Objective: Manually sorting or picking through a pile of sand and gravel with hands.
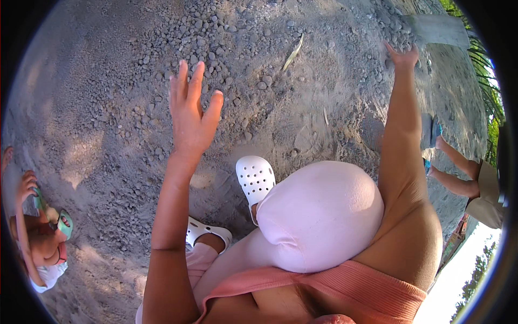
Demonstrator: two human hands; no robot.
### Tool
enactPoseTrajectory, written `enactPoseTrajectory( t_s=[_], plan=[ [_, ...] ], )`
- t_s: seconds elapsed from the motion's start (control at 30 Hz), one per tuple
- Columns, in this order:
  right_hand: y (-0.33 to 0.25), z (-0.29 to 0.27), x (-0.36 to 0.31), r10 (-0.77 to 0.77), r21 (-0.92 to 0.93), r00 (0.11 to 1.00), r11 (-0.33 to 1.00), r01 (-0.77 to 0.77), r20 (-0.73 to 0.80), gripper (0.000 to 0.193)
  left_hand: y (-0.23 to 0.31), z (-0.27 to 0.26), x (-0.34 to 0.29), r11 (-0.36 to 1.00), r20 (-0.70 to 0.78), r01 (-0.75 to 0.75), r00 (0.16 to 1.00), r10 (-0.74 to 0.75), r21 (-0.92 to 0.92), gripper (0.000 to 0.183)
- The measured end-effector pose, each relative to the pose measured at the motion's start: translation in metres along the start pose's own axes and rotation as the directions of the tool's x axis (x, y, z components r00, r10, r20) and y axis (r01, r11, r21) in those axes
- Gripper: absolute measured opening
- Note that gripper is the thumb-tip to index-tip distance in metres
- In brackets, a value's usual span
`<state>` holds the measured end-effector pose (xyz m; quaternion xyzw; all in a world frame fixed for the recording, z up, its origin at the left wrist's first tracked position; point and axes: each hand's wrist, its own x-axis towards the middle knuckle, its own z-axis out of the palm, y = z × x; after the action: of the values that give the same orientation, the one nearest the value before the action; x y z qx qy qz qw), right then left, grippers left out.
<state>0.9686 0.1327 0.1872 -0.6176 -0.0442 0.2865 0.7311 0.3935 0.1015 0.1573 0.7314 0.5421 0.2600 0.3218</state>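
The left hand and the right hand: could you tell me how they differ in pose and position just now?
The left hand is raised above the ground with fingers spread, while the right hand reaches far out, down at the gravel. The left hand looks large and near; the right hand looks small and distant. Both are open and hold nothing.

Rough gravel [216, 32], smooth plastic clog [255, 178]

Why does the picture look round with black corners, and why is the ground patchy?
In the head view, the fisheye lens bends everything into a circle, leaving black corners; sunlight falls in bright patches on the gravel with soft shadows between; the lower right edge is washed out white; the left hand looks sharp, the right hand small near the rim.
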Motion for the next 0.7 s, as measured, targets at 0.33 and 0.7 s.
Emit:
enactPoseTrajectory(
  t_s=[0.33, 0.7],
  plan=[
    [0.208, 0.047, -0.083, 0.400, -0.738, 0.892, 0.663, -0.122, 0.211, 0.039, -0.037, -0.005, -0.004, 0.986, 0.363, 0.053, 0.926, -0.109, 0.160, 0.064],
    [0.249, 0.256, -0.146, 0.286, -0.322, 0.379, -0.228, 0.919, 0.880, 0.046, -0.063, -0.006, -0.025, 0.978, 0.611, 0.074, 0.771, -0.180, 0.195, 0.058]
  ],
)
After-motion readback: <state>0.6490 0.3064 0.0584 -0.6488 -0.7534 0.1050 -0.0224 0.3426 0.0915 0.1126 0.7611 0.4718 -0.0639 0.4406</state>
